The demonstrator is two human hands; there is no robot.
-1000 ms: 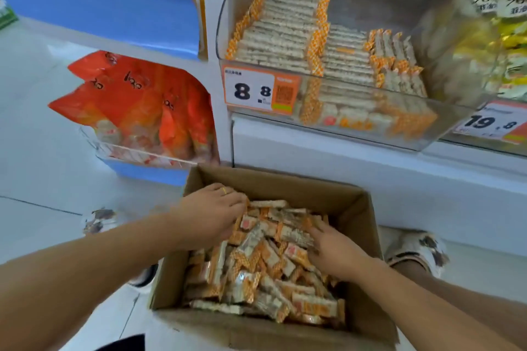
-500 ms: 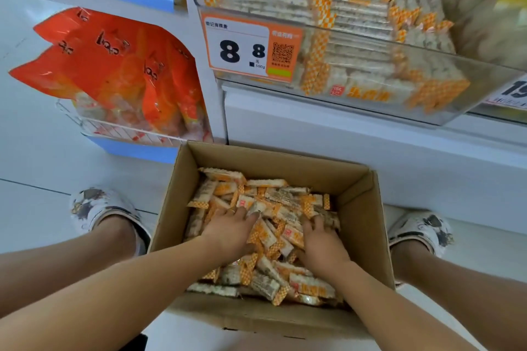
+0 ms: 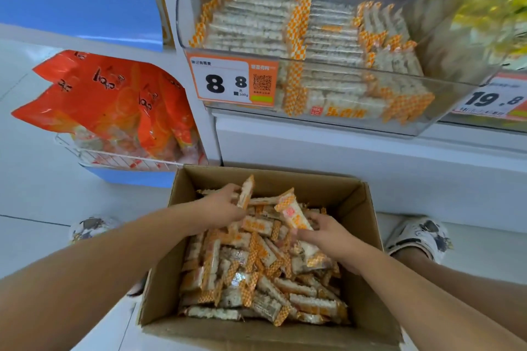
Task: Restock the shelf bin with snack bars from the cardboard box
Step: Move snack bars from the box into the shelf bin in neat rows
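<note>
Below the shelf bin (image 3: 313, 88), each hand, left (image 3: 221, 208) and right (image 3: 325, 232), grips snack bars (image 3: 256, 271).

Pale tiled floor (image 3: 37, 179) w/ thin dark grout line running across left side. White shelving unit (image 3: 356, 168) along back, bright even light throughout. Blue panel (image 3: 79, 0) mounted upper left; white wire basket (image 3: 119, 161) below it, packed w/ orange bags (image 3: 114, 100). Price tag (image 3: 232, 81) reading 8.8 fixed at shelf edge, second tag (image 3: 496, 100) reading 19.8 far right.
</note>
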